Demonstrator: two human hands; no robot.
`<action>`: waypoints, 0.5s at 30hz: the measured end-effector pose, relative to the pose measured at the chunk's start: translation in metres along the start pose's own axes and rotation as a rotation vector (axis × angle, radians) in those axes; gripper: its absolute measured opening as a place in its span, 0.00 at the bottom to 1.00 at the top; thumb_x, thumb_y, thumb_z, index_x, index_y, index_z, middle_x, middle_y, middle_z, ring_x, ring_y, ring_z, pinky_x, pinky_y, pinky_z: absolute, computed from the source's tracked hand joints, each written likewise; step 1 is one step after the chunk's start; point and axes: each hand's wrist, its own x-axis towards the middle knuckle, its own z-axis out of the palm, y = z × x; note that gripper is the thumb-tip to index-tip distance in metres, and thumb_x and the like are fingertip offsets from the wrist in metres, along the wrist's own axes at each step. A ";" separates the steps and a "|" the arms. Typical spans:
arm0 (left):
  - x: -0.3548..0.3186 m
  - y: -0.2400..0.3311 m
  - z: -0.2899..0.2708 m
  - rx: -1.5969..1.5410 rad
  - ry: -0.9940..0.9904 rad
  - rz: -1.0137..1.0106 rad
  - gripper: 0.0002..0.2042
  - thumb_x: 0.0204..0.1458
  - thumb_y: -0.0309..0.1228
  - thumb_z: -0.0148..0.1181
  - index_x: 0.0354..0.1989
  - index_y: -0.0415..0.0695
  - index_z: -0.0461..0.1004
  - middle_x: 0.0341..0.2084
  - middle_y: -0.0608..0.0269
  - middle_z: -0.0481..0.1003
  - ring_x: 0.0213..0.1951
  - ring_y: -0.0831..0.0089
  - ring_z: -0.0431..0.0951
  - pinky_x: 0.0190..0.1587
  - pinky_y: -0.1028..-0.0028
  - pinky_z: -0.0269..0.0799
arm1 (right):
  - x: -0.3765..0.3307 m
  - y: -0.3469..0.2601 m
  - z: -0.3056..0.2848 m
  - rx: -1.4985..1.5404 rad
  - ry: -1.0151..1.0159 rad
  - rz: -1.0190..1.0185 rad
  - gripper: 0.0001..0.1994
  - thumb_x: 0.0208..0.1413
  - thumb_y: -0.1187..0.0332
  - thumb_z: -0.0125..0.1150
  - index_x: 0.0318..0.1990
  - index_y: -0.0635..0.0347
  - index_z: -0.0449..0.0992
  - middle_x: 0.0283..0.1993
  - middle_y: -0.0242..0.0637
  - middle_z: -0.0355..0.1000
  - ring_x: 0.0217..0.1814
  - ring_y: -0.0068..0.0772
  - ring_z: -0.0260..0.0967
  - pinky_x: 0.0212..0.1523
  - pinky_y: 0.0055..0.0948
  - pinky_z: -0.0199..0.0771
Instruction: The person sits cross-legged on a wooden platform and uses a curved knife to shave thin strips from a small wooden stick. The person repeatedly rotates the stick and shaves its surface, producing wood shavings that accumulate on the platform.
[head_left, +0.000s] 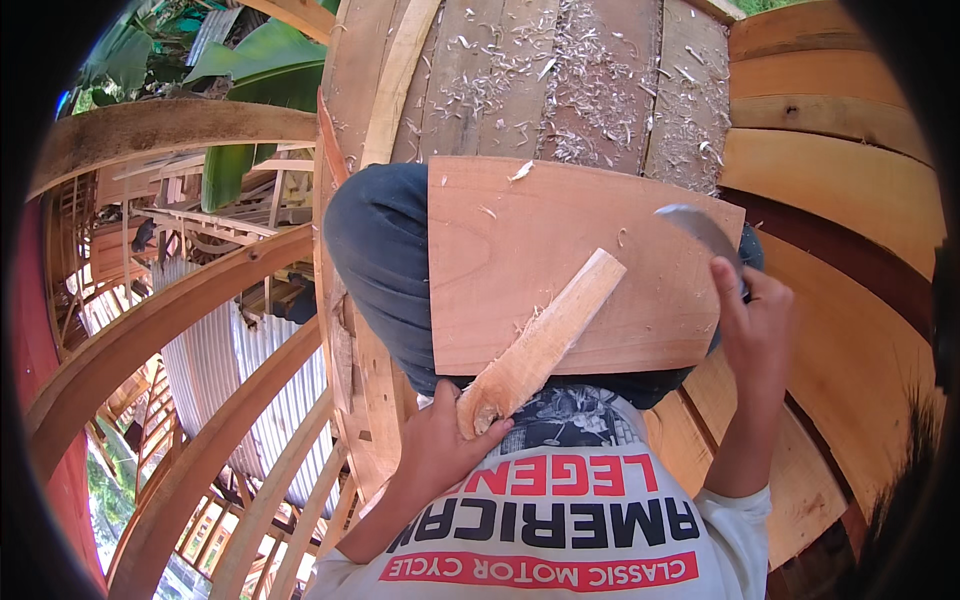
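A: Where is the stick?

B: The wooden stick lies slanted across the flat board on the person's lap. Its squared far end stops near the middle of the board; its rough near end hangs past the board's near edge, where the left hand has its fingers wrapped tight around it.

A: And the other hand?

B: The right hand is raised over the board's right edge, fingers clenched on the handle of a knife. The grey blade points up and left, above the board's far right corner, well apart from the stick.

A: How much room is on the board?

B: The whole left half is bare but for a few curls, and a clear strip runs between the stick and the blade. The board's left edge overhangs the dark trousers.

A: Around it?

B: Beyond the far edge, the plank deck is strewn with wood shavings. Curved planks close the right side. To the left, bent wooden ribs arc over a drop to corrugated metal sheets below.
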 end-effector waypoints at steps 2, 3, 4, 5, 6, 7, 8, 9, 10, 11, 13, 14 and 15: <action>0.000 0.000 0.003 -0.024 0.034 0.031 0.32 0.43 0.54 0.65 0.37 0.36 0.62 0.23 0.41 0.75 0.30 0.47 0.79 0.32 0.59 0.73 | -0.023 -0.018 0.012 -0.067 -0.135 -0.127 0.30 0.51 0.45 0.60 0.18 0.69 0.74 0.13 0.51 0.65 0.15 0.48 0.66 0.19 0.36 0.64; 0.000 0.000 0.004 -0.035 0.044 0.040 0.32 0.43 0.54 0.66 0.37 0.35 0.62 0.23 0.41 0.75 0.30 0.48 0.79 0.32 0.59 0.73 | -0.036 -0.022 0.022 -0.090 -0.198 -0.211 0.30 0.50 0.43 0.60 0.18 0.68 0.74 0.13 0.50 0.66 0.15 0.48 0.67 0.19 0.36 0.65; 0.000 -0.001 0.003 -0.039 0.039 0.046 0.32 0.43 0.54 0.65 0.37 0.35 0.62 0.23 0.41 0.75 0.30 0.48 0.79 0.32 0.59 0.73 | -0.050 -0.025 0.032 -0.108 -0.270 -0.241 0.30 0.49 0.41 0.61 0.17 0.66 0.75 0.13 0.48 0.67 0.16 0.47 0.68 0.19 0.36 0.67; 0.001 -0.001 0.003 -0.042 0.033 0.052 0.32 0.43 0.53 0.65 0.38 0.35 0.62 0.24 0.41 0.75 0.30 0.48 0.79 0.32 0.59 0.73 | -0.059 -0.026 0.038 -0.125 -0.343 -0.270 0.31 0.47 0.39 0.61 0.17 0.65 0.75 0.14 0.47 0.68 0.16 0.47 0.69 0.20 0.37 0.68; -0.001 -0.003 0.002 -0.047 0.037 0.046 0.32 0.43 0.53 0.65 0.39 0.34 0.62 0.24 0.41 0.75 0.30 0.47 0.79 0.32 0.59 0.73 | -0.060 -0.025 0.043 -0.131 -0.352 -0.271 0.31 0.47 0.39 0.61 0.17 0.64 0.75 0.14 0.47 0.68 0.16 0.46 0.69 0.20 0.36 0.68; -0.001 -0.003 0.002 -0.038 0.017 0.025 0.32 0.43 0.53 0.65 0.39 0.34 0.62 0.24 0.41 0.75 0.30 0.47 0.79 0.32 0.59 0.73 | -0.061 -0.023 0.047 -0.137 -0.360 -0.272 0.30 0.47 0.39 0.61 0.17 0.63 0.75 0.14 0.46 0.68 0.16 0.46 0.69 0.20 0.36 0.68; 0.001 -0.001 0.001 -0.030 -0.003 0.005 0.32 0.43 0.53 0.66 0.39 0.34 0.62 0.25 0.40 0.75 0.31 0.47 0.79 0.32 0.59 0.73 | -0.062 -0.021 0.050 -0.143 -0.368 -0.271 0.30 0.46 0.39 0.61 0.17 0.63 0.76 0.15 0.46 0.69 0.16 0.45 0.69 0.20 0.36 0.68; 0.003 0.002 -0.001 -0.026 -0.022 -0.001 0.32 0.43 0.52 0.66 0.39 0.34 0.62 0.25 0.40 0.75 0.31 0.47 0.79 0.32 0.59 0.73 | -0.061 -0.019 0.050 -0.155 -0.312 -0.279 0.30 0.46 0.39 0.61 0.17 0.63 0.76 0.15 0.46 0.69 0.16 0.45 0.69 0.20 0.35 0.68; 0.002 0.000 -0.001 -0.027 -0.003 0.019 0.32 0.43 0.52 0.66 0.39 0.34 0.62 0.25 0.40 0.75 0.31 0.46 0.79 0.32 0.59 0.73 | -0.057 -0.017 0.050 -0.167 -0.256 -0.286 0.30 0.46 0.39 0.61 0.17 0.63 0.76 0.15 0.45 0.69 0.16 0.44 0.69 0.20 0.35 0.68; 0.001 -0.003 0.000 -0.028 0.016 0.040 0.32 0.43 0.52 0.66 0.40 0.34 0.62 0.25 0.40 0.75 0.31 0.46 0.79 0.32 0.59 0.73 | -0.052 -0.014 0.049 -0.180 -0.199 -0.292 0.30 0.46 0.39 0.61 0.17 0.63 0.76 0.15 0.45 0.69 0.16 0.44 0.69 0.20 0.35 0.68; 0.001 -0.002 0.002 -0.031 0.033 0.057 0.32 0.43 0.51 0.66 0.40 0.34 0.62 0.26 0.39 0.75 0.31 0.45 0.79 0.32 0.59 0.73 | -0.036 -0.006 0.038 -0.250 -0.158 -0.236 0.30 0.46 0.39 0.61 0.17 0.62 0.76 0.15 0.45 0.69 0.16 0.43 0.69 0.19 0.35 0.67; 0.001 -0.001 0.001 -0.024 0.023 0.048 0.32 0.43 0.51 0.66 0.41 0.34 0.62 0.26 0.39 0.75 0.31 0.45 0.79 0.32 0.58 0.73 | -0.032 -0.003 0.034 -0.270 -0.145 -0.221 0.30 0.45 0.39 0.61 0.17 0.62 0.76 0.15 0.45 0.69 0.16 0.43 0.69 0.19 0.35 0.67; 0.000 -0.002 0.001 -0.012 0.013 0.031 0.32 0.43 0.51 0.66 0.41 0.34 0.62 0.26 0.39 0.75 0.31 0.45 0.78 0.32 0.58 0.73 | -0.031 -0.002 0.033 -0.282 -0.139 -0.204 0.30 0.45 0.39 0.61 0.17 0.62 0.76 0.15 0.45 0.69 0.16 0.43 0.69 0.19 0.35 0.67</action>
